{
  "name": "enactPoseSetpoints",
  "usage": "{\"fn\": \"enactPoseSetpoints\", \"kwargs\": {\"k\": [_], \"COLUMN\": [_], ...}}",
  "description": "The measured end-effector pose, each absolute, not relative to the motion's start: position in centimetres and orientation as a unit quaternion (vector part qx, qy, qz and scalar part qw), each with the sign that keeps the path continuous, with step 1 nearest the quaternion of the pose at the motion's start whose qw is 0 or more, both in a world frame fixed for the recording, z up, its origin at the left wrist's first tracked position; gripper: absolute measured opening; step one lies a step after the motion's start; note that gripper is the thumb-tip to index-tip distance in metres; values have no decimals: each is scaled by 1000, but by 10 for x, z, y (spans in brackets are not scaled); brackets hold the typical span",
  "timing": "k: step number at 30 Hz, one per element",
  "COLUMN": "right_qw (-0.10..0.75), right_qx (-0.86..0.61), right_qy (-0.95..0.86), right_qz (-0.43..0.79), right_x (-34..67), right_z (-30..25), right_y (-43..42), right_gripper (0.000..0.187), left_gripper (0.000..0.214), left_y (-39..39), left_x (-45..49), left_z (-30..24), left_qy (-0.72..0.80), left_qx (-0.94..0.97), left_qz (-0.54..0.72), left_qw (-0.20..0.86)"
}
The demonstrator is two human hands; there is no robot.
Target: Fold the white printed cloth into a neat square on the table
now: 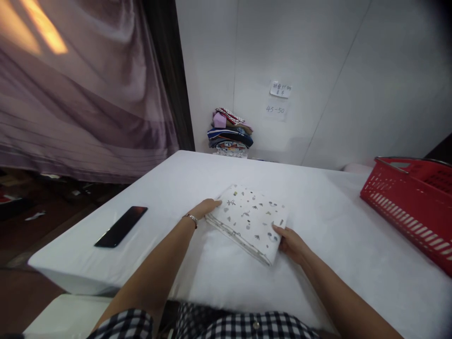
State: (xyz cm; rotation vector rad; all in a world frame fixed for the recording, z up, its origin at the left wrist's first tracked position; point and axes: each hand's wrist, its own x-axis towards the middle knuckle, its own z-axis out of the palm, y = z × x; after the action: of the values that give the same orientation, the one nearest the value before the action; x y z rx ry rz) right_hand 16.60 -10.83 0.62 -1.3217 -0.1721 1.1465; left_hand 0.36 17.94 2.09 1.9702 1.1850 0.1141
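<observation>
A folded white cloth (247, 219) printed with small grey and green motifs is held just over the white table, turned at an angle. My left hand (208, 207) grips its left edge, thumb on top and the other fingers hidden underneath. At the right edge, my right hand (291, 242) pinches the cloth the same way, with the thumb lying on the print. Several folded layers show along the near edge. Whether the cloth's underside touches the table I cannot tell.
The white-covered table (169, 188) bears a black phone (122, 227) at left and a red plastic basket (406, 207) at right. Beyond the far edge, a pile of folded clothes (230, 132) stands by the wall. A mauve curtain (88, 84) hangs at left.
</observation>
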Motion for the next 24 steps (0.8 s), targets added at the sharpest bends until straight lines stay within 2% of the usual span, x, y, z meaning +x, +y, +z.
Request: {"fn": "enactPoseSetpoints", "kwargs": {"k": [10, 14, 19, 24], "right_qw": [687, 684, 672, 673], "right_qx": [-565, -572, -596, -593], "right_qy": [-56, -62, -45, -62], "right_qz": [454, 448, 437, 437], "right_x": [161, 174, 186, 185], "right_z": [4, 9, 3, 1], "right_y": [-106, -115, -126, -126], "right_gripper": [38, 40, 31, 35], "left_gripper": [42, 41, 39, 36], "left_y": [168, 149, 129, 130], "left_x": [3, -2, -11, -17], "left_z": [31, 33, 31, 31], "left_qy": [475, 452, 425, 419], "left_qx": [729, 674, 547, 522], "left_qz": [47, 15, 3, 15], "left_qw": [490, 585, 721, 743]}}
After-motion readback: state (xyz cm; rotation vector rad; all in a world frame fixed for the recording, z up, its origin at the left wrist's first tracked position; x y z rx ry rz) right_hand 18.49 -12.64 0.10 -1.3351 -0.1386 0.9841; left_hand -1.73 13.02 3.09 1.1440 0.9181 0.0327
